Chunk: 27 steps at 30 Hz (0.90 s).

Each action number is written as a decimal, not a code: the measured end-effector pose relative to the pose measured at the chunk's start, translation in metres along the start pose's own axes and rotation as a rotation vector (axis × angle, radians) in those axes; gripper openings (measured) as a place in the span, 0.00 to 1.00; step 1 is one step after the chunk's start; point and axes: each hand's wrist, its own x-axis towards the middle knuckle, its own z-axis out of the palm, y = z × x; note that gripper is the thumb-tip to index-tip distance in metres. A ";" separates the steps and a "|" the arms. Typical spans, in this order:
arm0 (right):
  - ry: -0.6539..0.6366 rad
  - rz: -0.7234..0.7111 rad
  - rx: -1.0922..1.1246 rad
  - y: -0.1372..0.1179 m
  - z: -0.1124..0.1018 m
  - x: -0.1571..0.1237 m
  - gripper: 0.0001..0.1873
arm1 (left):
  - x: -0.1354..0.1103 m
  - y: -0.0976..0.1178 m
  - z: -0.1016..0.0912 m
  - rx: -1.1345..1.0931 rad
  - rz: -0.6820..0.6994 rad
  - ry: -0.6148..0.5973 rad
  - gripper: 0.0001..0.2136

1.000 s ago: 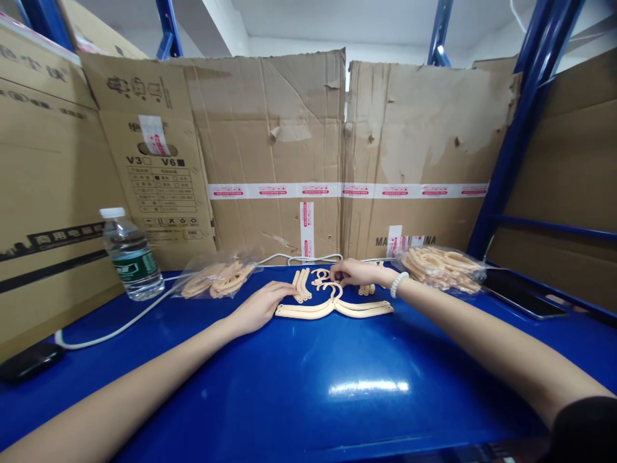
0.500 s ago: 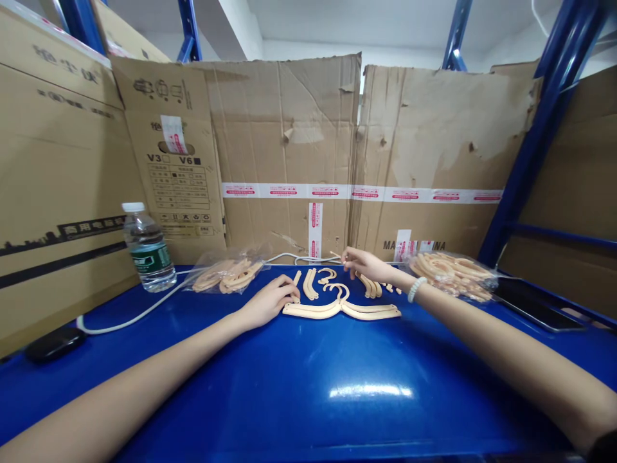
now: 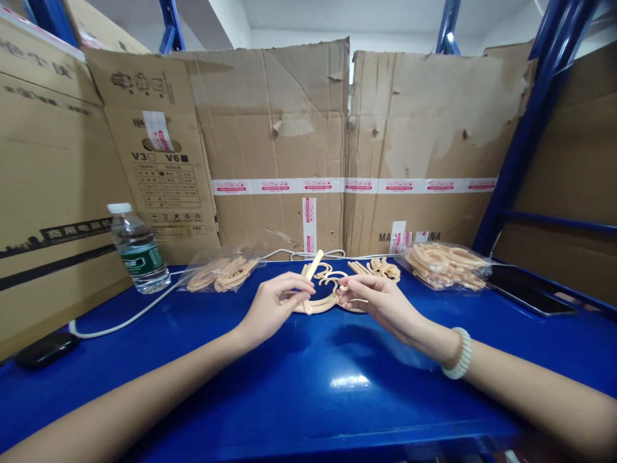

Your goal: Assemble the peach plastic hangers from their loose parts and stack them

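Observation:
My left hand is closed around a beige plastic hanger arm, which tilts up past the fingertips. My right hand, with a pale beaded bracelet on the wrist, pinches a small beige piece between thumb and fingers. Just beyond both hands lie assembled beige hangers, partly hidden by the fingers, with their curved hooks pointing away from me. More loose hanger parts lie behind my right hand.
Clear bags of beige parts stand on the left and right. A water bottle, a white cable and a black device are at left, a phone at right. Cardboard walls the blue table.
My left hand has lifted a hanger arm off the table. My right hand has come back toward me and lower, now close to the left hand. The view has shifted slightly.

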 end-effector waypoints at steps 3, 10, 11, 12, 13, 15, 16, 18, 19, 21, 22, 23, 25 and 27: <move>0.001 0.002 0.025 0.006 0.005 -0.003 0.17 | -0.007 0.007 0.015 -0.174 -0.127 -0.015 0.04; 0.068 0.083 0.091 0.018 0.007 -0.005 0.26 | -0.014 0.007 0.027 -0.438 -0.336 0.011 0.27; 0.075 0.097 0.096 0.018 0.007 -0.006 0.27 | -0.015 0.007 0.027 -0.449 -0.348 0.000 0.24; 0.079 0.110 0.103 0.018 0.007 -0.006 0.28 | -0.015 0.007 0.028 -0.457 -0.355 -0.018 0.20; 0.079 0.119 0.111 0.018 0.006 -0.005 0.28 | -0.016 0.008 0.028 -0.458 -0.356 -0.034 0.16; 0.066 0.126 0.124 0.017 0.005 -0.005 0.29 | -0.017 0.010 0.029 -0.430 -0.338 -0.045 0.12; 0.055 0.124 0.130 0.016 0.004 -0.004 0.30 | -0.017 0.011 0.029 -0.410 -0.319 -0.041 0.11; 0.027 0.107 0.134 0.016 0.002 -0.003 0.30 | -0.017 0.012 0.029 -0.380 -0.281 -0.035 0.11; 0.010 0.100 0.128 0.015 0.001 -0.002 0.27 | -0.017 0.011 0.029 -0.374 -0.265 -0.030 0.11; -0.023 0.103 0.106 0.014 -0.001 -0.001 0.18 | -0.017 0.010 0.030 -0.379 -0.245 -0.023 0.11; -0.040 0.114 0.092 0.013 -0.002 0.000 0.16 | -0.017 0.009 0.030 -0.382 -0.240 -0.020 0.11; -0.057 0.128 0.080 0.012 -0.002 0.000 0.14 | -0.017 0.008 0.030 -0.389 -0.237 -0.018 0.12; -0.085 0.159 0.069 0.010 -0.003 0.000 0.14 | -0.018 0.007 0.031 -0.411 -0.230 -0.014 0.12; -0.109 0.181 0.065 0.009 -0.002 -0.001 0.14 | -0.018 0.006 0.032 -0.422 -0.225 -0.011 0.13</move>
